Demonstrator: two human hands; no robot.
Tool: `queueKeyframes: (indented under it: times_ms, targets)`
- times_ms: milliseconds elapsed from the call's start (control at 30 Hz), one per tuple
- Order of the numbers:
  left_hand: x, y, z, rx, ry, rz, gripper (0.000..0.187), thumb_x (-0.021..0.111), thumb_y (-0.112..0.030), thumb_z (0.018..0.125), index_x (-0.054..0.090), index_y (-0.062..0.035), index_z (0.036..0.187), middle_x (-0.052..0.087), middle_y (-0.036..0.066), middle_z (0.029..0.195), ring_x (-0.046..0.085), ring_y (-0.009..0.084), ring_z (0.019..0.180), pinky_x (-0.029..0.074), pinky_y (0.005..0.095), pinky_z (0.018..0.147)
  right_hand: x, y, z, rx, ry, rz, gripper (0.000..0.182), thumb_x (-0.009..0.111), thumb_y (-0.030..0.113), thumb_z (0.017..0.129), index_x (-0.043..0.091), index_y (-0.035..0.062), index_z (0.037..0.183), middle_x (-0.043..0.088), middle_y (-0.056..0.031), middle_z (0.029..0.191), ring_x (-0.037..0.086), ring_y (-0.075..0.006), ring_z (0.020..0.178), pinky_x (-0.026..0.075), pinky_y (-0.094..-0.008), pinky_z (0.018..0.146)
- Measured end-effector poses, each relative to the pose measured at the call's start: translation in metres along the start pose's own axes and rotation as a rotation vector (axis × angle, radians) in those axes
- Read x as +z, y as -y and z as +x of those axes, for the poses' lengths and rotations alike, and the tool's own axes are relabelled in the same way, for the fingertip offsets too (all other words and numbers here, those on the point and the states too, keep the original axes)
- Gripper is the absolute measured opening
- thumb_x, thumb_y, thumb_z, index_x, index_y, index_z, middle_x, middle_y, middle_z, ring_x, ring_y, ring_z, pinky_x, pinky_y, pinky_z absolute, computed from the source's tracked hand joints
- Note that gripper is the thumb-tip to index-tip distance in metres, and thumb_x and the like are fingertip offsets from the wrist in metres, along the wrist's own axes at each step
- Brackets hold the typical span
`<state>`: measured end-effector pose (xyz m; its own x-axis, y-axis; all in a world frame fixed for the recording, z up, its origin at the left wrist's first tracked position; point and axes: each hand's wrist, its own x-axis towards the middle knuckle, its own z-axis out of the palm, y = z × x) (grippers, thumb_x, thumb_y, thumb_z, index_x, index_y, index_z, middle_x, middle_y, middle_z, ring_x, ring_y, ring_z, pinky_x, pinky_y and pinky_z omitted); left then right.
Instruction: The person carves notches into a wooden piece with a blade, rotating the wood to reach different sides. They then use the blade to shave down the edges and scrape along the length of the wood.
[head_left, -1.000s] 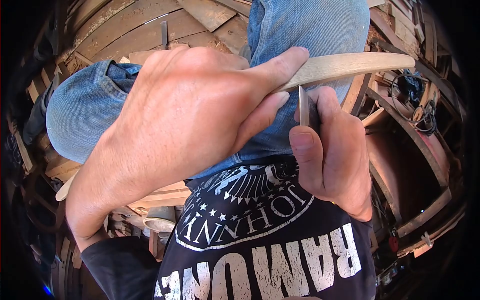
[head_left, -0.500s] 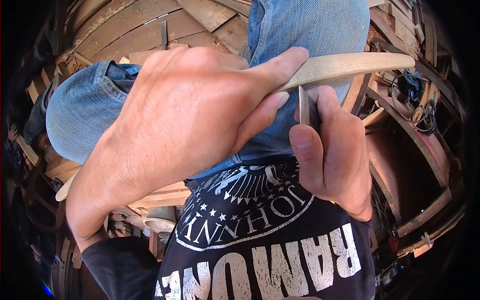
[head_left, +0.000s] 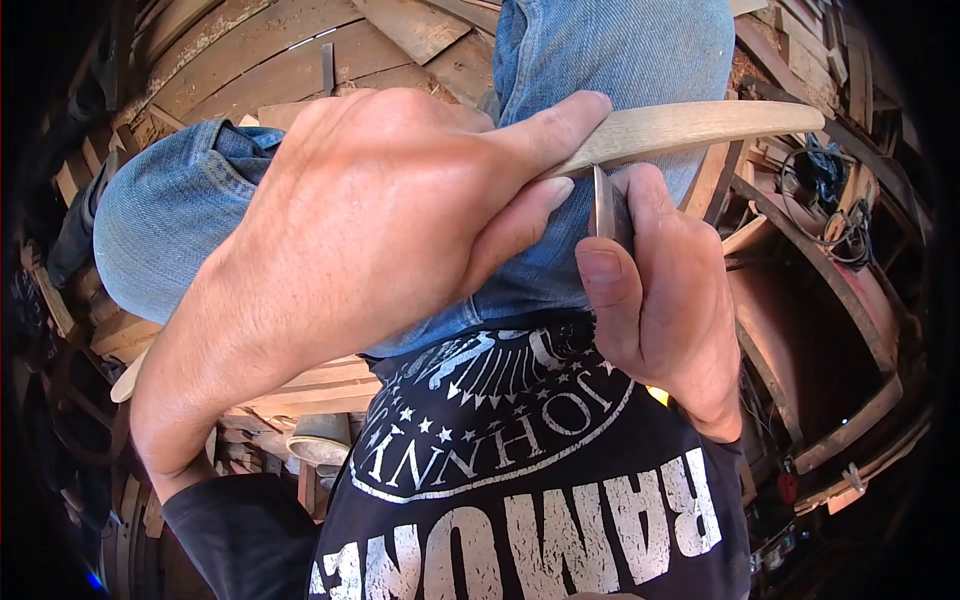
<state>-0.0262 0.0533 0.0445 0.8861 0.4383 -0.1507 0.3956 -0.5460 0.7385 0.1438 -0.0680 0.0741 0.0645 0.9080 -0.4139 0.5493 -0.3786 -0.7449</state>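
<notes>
My left hand (head_left: 390, 200) is wrapped round a smooth, pale, slightly curved wooden piece (head_left: 715, 130), with the index finger above it and the thumb below. The piece's narrow end points right, over the jeans. In my right hand (head_left: 670, 300) a flat metal blade (head_left: 605, 212) is pinched between thumb and fingers. Its upper tip meets or nearly meets the wood's lower edge, just right of my left thumb. My palm and fingers hide the rest of the blade. A pale rounded wooden end (head_left: 130, 378) shows beyond my left forearm; its link to the held piece is hidden.
Denim-covered knees (head_left: 620, 60) lie below the hands. Wooden boards (head_left: 290, 60) cover the ground ahead. At the right are a coiled cable (head_left: 855, 230) and a curved wooden frame (head_left: 850, 300). A round pale container (head_left: 320, 438) stands lower left, beside wood scraps.
The wooden piece and both my hands have shifted slightly left and up. The blade has moved a little with my right hand, and both grips are kept.
</notes>
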Motion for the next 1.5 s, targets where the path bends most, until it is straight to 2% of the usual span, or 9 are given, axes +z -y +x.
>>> queueKeyframes:
  times_ms: [633,800,933,1067,1167,1233,1367,1433,1500]
  targets:
    - [0.0,0.0,0.0,-0.005,0.009,-0.003,0.048,0.07,-0.016,0.089,0.063,-0.0147,0.136,0.06,0.014,0.062,0.057,0.0238,0.052,0.048,0.0378,0.054,-0.003,-0.005,-0.007,0.076,0.0,-0.087,0.04,0.052,0.034,0.102,0.052,-0.0064,0.102,0.05,-0.0224,0.062,0.053,-0.0446,0.056,0.04,-0.0431,0.052]
    - [-0.004,0.003,0.002,0.026,-0.004,-0.096,0.047,0.068,-0.013,0.09,0.062,-0.01,0.136,0.06,0.015,0.061,0.057,0.0219,0.049,0.046,0.036,0.051,-0.006,-0.01,-0.011,0.087,-0.037,-0.023,0.033,0.051,0.028,0.101,0.053,-0.0036,0.093,0.054,-0.0169,0.064,0.052,-0.0347,0.054,0.039,-0.0397,0.054]
    - [-0.001,0.005,0.001,0.029,0.04,-0.184,0.044,0.065,-0.011,0.092,0.061,-0.0058,0.136,0.061,0.015,0.06,0.056,0.0198,0.045,0.046,0.0347,0.049,-0.008,-0.003,-0.017,0.133,0.023,0.115,0.039,0.045,0.035,0.103,0.053,-0.0014,0.091,0.042,-0.0072,0.063,0.04,-0.0174,0.054,0.033,-0.033,0.053]
    - [-0.003,0.01,0.005,0.032,0.072,-0.28,0.042,0.063,-0.01,0.093,0.061,-0.004,0.135,0.06,0.015,0.058,0.057,0.0187,0.045,0.046,0.0347,0.049,-0.004,-0.001,-0.014,0.089,-0.009,0.139,0.041,0.046,0.038,0.104,0.054,-0.0004,0.093,0.042,-0.0049,0.064,0.04,-0.0163,0.056,0.034,-0.032,0.054]
    - [0.001,0.01,0.005,0.033,0.071,-0.385,0.041,0.062,-0.01,0.095,0.061,-0.003,0.135,0.06,0.015,0.058,0.058,0.0179,0.046,0.046,0.035,0.049,-0.005,0.008,-0.013,0.13,0.063,0.168,0.041,0.046,0.04,0.105,0.055,0.0004,0.096,0.045,-0.0048,0.067,0.041,-0.0161,0.058,0.036,-0.0315,0.057]
    - [0.0,0.008,0.005,0.011,0.071,-0.394,0.041,0.062,-0.01,0.094,0.061,-0.0029,0.134,0.061,0.016,0.059,0.06,0.0202,0.048,0.047,0.0354,0.05,0.002,0.009,-0.013,0.128,-0.019,0.156,0.042,0.046,0.042,0.105,0.056,0.0011,0.098,0.046,-0.005,0.07,0.042,-0.0153,0.06,0.037,-0.0307,0.058]
    - [-0.002,0.005,0.004,0.008,0.089,-0.276,0.043,0.064,-0.01,0.092,0.061,-0.0036,0.135,0.061,0.016,0.061,0.061,0.0227,0.051,0.048,0.0358,0.053,0.001,0.018,-0.013,0.155,-0.081,0.147,0.04,0.045,0.039,0.106,0.056,0.0011,0.099,0.048,-0.0059,0.073,0.043,-0.015,0.062,0.038,-0.03,0.06]
    - [-0.002,0.004,0.003,-0.021,0.089,-0.218,0.045,0.066,-0.01,0.09,0.062,-0.0051,0.134,0.061,0.017,0.062,0.061,0.0253,0.053,0.048,0.0367,0.055,-0.003,0.016,-0.011,0.162,0.037,0.131,0.038,0.045,0.038,0.106,0.055,0.0014,0.098,0.049,-0.0069,0.073,0.043,-0.0161,0.062,0.038,-0.0305,0.06]
    - [-0.003,0.002,0.002,-0.021,0.083,-0.196,0.046,0.066,-0.01,0.089,0.062,-0.0058,0.134,0.06,0.017,0.062,0.06,0.0258,0.052,0.048,0.0374,0.055,-0.003,0.015,-0.01,0.154,0.044,0.142,0.037,0.046,0.037,0.106,0.055,0.0016,0.098,0.049,-0.0072,0.072,0.043,-0.0169,0.061,0.038,-0.031,0.059]
